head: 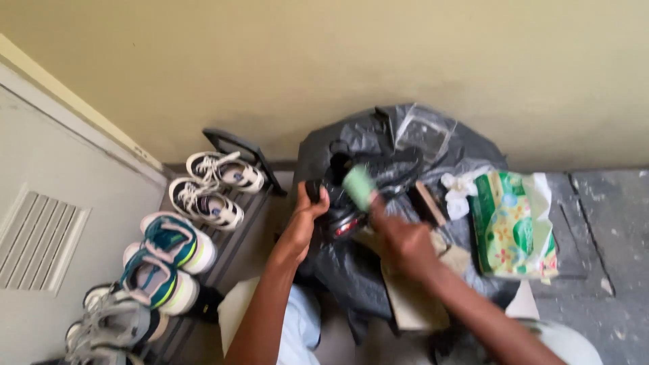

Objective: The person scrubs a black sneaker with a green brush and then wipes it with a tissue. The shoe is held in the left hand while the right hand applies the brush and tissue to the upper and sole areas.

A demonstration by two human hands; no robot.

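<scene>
My left hand (pixel 305 215) grips a black shoe (pixel 341 196) with a red mark on its sole, holding it over a black plastic bag (pixel 368 138) spread on the floor. My right hand (pixel 402 240) holds a small green item (pixel 359 186), blurred with motion, against the shoe. I cannot tell whether it is a sponge or a cloth. Both forearms reach in from the bottom of the view.
A shoe rack (pixel 230 203) at left carries white sneakers (pixel 213 186), teal and white sneakers (pixel 165 260) and grey ones (pixel 115 324). A green floral tissue pack (pixel 515 226), a crumpled white tissue (pixel 460 189) and a wooden-backed brush (pixel 429 203) lie at right. A vented door (pixel 40 236) stands far left.
</scene>
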